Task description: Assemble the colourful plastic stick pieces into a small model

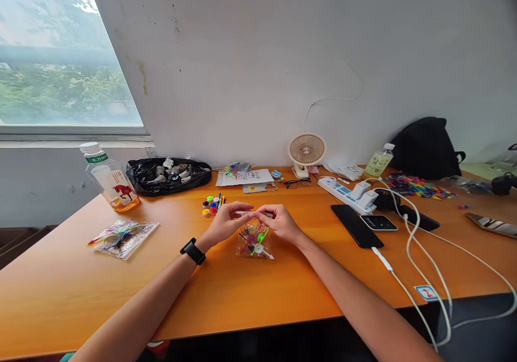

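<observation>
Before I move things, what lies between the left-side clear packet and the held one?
The left forearm, wearing a black watch, crosses that stretch in the head view.

We record daylight from the window (68, 55), left; its top washes out near white. Pale glare on the table (52, 281) nearby. Below the front edge, near-black shadow. We note wide-angle stretch: the left bottle (115, 187) leans outward. Detail in the central bag (258, 239) reads soft.
</observation>
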Demonstrator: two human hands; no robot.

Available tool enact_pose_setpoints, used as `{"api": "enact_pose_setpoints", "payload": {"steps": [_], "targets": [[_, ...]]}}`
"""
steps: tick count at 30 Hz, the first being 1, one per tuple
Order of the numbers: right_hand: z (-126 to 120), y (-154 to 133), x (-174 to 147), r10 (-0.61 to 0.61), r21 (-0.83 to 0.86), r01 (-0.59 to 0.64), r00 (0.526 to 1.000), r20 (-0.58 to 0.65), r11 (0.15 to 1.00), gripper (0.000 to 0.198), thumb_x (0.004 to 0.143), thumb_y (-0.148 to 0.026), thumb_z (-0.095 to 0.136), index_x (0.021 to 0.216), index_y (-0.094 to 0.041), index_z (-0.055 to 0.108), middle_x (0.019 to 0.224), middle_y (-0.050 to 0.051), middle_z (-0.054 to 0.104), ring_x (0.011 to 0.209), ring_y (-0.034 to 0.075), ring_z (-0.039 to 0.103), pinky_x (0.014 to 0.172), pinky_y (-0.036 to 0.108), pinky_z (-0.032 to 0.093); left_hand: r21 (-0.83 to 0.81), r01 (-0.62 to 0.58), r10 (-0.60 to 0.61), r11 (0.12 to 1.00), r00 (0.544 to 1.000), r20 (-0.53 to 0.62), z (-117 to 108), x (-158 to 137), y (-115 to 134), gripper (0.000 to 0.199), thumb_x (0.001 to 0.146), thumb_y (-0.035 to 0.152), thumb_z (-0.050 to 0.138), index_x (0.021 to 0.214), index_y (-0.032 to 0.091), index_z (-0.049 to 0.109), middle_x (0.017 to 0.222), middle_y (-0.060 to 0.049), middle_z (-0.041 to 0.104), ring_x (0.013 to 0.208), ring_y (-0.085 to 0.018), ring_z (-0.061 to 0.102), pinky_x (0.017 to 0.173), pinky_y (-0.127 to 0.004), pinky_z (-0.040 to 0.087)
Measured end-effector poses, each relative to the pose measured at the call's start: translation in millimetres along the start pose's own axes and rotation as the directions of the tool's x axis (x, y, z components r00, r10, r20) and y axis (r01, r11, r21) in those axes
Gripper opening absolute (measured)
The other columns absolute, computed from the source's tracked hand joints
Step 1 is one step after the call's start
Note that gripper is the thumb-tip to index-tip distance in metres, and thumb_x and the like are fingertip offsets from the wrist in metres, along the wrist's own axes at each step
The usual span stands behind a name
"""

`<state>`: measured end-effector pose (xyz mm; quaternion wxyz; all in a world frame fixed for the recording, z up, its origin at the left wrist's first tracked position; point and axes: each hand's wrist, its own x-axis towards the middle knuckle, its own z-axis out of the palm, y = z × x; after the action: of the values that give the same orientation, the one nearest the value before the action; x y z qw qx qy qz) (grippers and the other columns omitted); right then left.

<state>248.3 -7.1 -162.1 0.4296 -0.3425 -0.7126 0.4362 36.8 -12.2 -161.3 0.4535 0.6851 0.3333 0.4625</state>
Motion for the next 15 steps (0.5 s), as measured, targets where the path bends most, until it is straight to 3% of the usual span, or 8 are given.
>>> {"api": "enact_pose_setpoints", "payload": {"steps": [4, 9, 15], "targets": [[-5.1, -2.8, -0.4, 0.035, -0.007, -0.035, 0.999, 0.011, 0.999, 0.038, 0.083, -0.054, 0.076, 0.079, -0.016, 0.077, 0.065, 0.001, 0.064, 0.058, 0.012, 0.051, 0.054, 0.025, 0.038, 0.028, 0.068, -0.070, 0.997, 0.994, 0.079, -3.6, 1.3, -1.1, 0.036, 0.087, 0.048, 0.074, 0.102, 0.016, 0.081, 0.095, -0.011, 0.080, 0.083, -0.022, 0.074, 0.073, -0.030, 0.058], [-16.5, -2.4, 3.5, 0.151, 0.011, -0.152, 0.988, 0.030, 0.988, 0.043, 0.078, -0.057, 0.079, 0.072, -0.015, 0.072, 0.057, 0.000, 0.060, 0.047, 0.010, 0.048, 0.045, 0.023, 0.037, 0.013, 0.154, -0.154, 0.988, 0.988, 0.022, -12.9, 4.5, -1.7, 0.038, 0.080, 0.050, 0.081, 0.087, 0.013, 0.081, 0.079, -0.011, 0.079, 0.066, -0.017, 0.071, 0.062, -0.025, 0.056], [-27.1, 2.6, 5.3, 0.168, 0.118, -0.167, 0.986, 0.004, 0.979, 0.044, 0.078, -0.058, 0.080, 0.072, -0.015, 0.071, 0.059, 0.001, 0.064, 0.046, 0.009, 0.051, 0.045, 0.022, 0.038, 0.076, 0.197, -0.204, 0.977, 0.973, 0.110, -26.6, 2.6, 28.4, 0.038, 0.079, 0.049, 0.081, 0.087, 0.013, 0.079, 0.082, -0.011, 0.080, 0.070, -0.016, 0.073, 0.065, -0.025, 0.057]]}}
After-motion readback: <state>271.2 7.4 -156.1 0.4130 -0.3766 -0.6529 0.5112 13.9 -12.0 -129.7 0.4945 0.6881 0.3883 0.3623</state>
